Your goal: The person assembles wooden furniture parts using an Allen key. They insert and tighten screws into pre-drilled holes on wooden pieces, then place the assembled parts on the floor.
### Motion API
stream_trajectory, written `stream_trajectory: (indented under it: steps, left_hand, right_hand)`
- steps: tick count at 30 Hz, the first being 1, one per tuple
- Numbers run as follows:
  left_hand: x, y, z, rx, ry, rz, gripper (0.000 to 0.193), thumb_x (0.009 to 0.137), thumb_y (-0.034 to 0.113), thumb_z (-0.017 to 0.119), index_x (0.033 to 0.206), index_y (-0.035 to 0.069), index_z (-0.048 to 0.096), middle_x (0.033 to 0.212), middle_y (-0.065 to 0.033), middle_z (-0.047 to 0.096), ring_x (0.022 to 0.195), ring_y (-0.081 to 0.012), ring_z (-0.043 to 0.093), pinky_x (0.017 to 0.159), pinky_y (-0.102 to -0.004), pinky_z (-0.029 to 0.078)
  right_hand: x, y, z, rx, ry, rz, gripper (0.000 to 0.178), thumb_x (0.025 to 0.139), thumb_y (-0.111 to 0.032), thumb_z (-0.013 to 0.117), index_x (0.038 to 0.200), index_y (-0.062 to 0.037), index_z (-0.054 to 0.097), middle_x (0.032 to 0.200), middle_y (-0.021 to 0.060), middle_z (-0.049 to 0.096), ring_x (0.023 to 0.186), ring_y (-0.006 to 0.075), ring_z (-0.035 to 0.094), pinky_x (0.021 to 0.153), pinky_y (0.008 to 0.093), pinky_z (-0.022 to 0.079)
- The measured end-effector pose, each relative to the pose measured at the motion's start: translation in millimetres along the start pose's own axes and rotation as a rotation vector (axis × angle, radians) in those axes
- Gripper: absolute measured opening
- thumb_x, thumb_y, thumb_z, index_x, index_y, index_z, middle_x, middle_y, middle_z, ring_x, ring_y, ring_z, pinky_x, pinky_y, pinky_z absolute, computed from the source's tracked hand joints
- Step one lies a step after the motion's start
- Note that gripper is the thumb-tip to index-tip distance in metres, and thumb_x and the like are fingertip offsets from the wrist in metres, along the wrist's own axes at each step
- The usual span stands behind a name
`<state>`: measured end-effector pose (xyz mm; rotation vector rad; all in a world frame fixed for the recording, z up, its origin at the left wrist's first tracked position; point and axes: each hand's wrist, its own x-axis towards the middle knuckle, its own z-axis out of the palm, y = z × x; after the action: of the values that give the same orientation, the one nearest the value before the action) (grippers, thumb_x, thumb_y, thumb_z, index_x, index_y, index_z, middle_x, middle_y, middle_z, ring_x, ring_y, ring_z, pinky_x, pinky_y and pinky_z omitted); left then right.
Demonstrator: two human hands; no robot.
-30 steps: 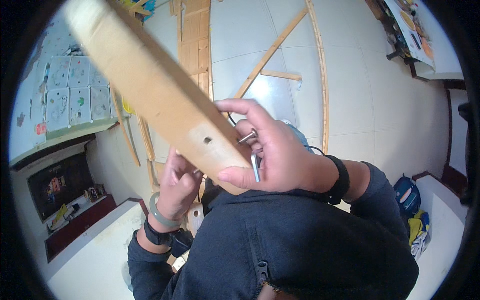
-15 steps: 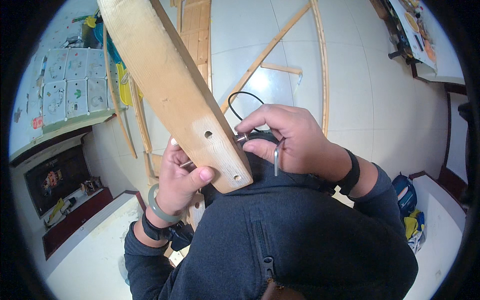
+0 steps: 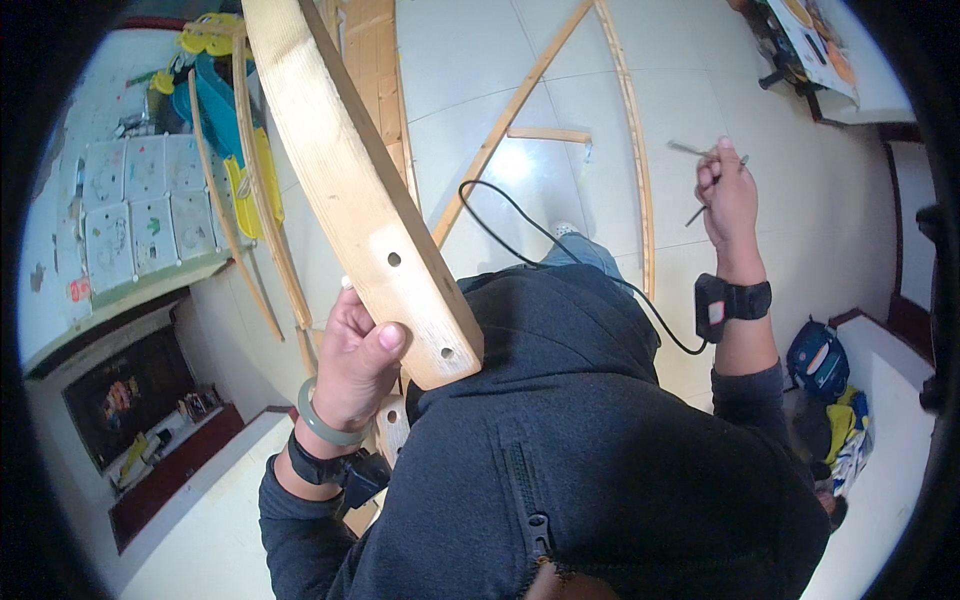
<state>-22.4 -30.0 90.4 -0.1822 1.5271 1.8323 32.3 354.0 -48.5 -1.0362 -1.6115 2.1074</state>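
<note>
Both hands (image 3: pixel 355 368) (image 3: pixel 731 195) are curled, right forearm (image 3: pixel 743 345) angled outward.

A greyish-green bangle (image 3: pixel 337 436) circles the wrist just behind the left hand (image 3: pixel 352 370), with a black strap (image 3: pixel 310 465) and dark box (image 3: pixel 366 482) farther back. Behind the right hand (image 3: pixel 733 205) sits a wide black band (image 3: pixel 750 300) whose unit (image 3: pixel 709 300) bears a red-edged pale marking; a black cable (image 3: pixel 681 336) loops between the hands. Beyond the wrists, dark navy sleeves (image 3: pixel 752 402) join a jacket (image 3: pixel 640 460) with a dark zip (image 3: pixel 523 485); pale blue jeans (image 3: pixel 590 258) show between the hands
</note>
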Motion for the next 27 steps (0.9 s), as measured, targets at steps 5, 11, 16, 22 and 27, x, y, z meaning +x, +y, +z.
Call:
stream_trajectory:
  steps: [5,11,16,22,27]
  left_hand:
    - [5,8,3,0.029,-0.106,-0.095,0.087,0.071,0.043,0.077,0.134,0.001,0.035,0.118,-0.0131,0.056,0.106,-0.0212,0.060,0.091,-0.0355,0.050]
    - [-1,7,-29,0.150,-0.265,-0.192,0.080,0.079,0.048,0.067,0.135,0.000,0.036,0.122,-0.0161,0.054,0.110,-0.0251,0.058,0.091,-0.0388,0.050]
    - [21,11,-52,0.158,-0.393,-0.311,0.065,0.091,0.045,0.051,0.138,0.003,0.036,0.131,-0.0153,0.051,0.115,-0.0291,0.054,0.096,-0.0456,0.047]
    - [36,-3,-72,-0.063,-0.498,-0.621,0.064,0.089,0.048,0.050,0.135,0.004,0.039,0.112,-0.0138,0.060,0.096,-0.0283,0.064,0.074,-0.0421,0.056]
    - [54,-34,-113,0.264,-0.394,-0.368,0.065,0.090,0.050,0.049,0.138,0.008,0.036,0.124,-0.0103,0.054,0.106,-0.0234,0.057,0.081,-0.0353,0.053]
  right_hand:
    - [1,46,-95,0.123,0.379,0.088,0.031,0.098,-0.036,0.044,0.078,-0.0120,0.047,0.067,-0.0008,0.047,0.047,0.0076,0.033,0.041,0.0231,0.028]
    - [-86,108,-194,0.275,0.716,0.070,0.021,0.097,-0.029,0.046,0.087,-0.0118,0.048,0.071,-0.0013,0.048,0.045,0.0077,0.034,0.040,0.0242,0.027]
    - [-184,159,-249,0.392,0.906,0.041,0.012,0.091,-0.016,0.051,0.102,-0.0127,0.055,0.076,-0.0006,0.054,0.045,0.0081,0.036,0.040,0.0248,0.031]
    - [-350,190,-277,0.694,1.143,0.015,0.015,0.092,-0.020,0.049,0.104,-0.0131,0.054,0.085,0.0025,0.062,0.045,0.0090,0.038,0.039,0.0250,0.032]
    - [-403,210,-285,0.761,1.250,-0.084,0.018,0.093,-0.024,0.048,0.109,-0.0163,0.050,0.088,0.0024,0.063,0.043,0.0094,0.036,0.039,0.0263,0.031]
